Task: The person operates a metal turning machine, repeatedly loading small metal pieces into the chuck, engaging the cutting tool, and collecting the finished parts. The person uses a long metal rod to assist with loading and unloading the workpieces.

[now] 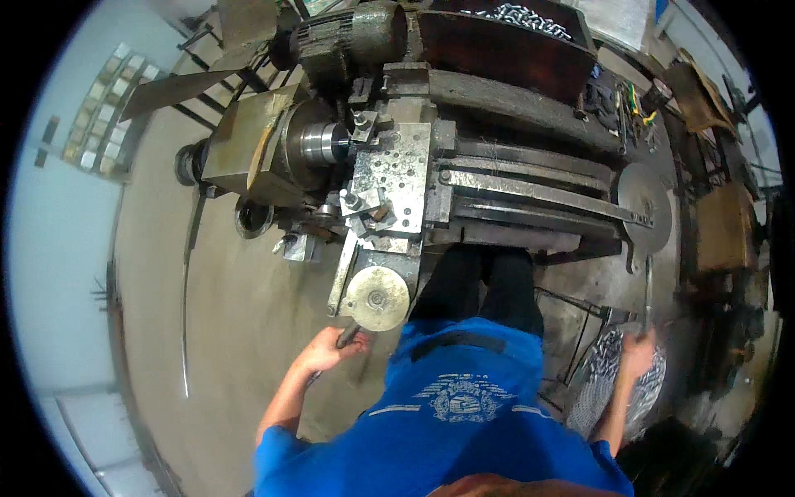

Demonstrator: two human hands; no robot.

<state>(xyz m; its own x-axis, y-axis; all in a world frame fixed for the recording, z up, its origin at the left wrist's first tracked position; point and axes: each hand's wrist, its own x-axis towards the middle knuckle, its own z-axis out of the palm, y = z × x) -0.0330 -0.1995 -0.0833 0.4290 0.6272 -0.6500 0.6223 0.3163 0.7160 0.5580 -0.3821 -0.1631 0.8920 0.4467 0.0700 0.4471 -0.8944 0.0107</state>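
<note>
My left hand (328, 351) is closed round the dark crank handle (349, 334) of a round metal handwheel (378, 300) at the near end of a lathe's cross slide. On the right, my right hand (637, 354) grips the lower end of a thin metal lever (648, 290), below a large round plate (644, 207). A long flat bar (538, 192) links that plate to the slide. The slide's flat top (399, 170) carries a clamped tool block (360, 201) near me and another tool holder (362, 124) farther off, beside the shiny spindle chuck (325, 143).
Behind the lathe stands a dark bin (505, 41) of small metal parts, with a motor (352, 37) to its left. A brush (265, 149) lies on the headstock (240, 145). Hand tools (629, 116) lie at the far right. A container of metal pieces (596, 381) is beside my right arm.
</note>
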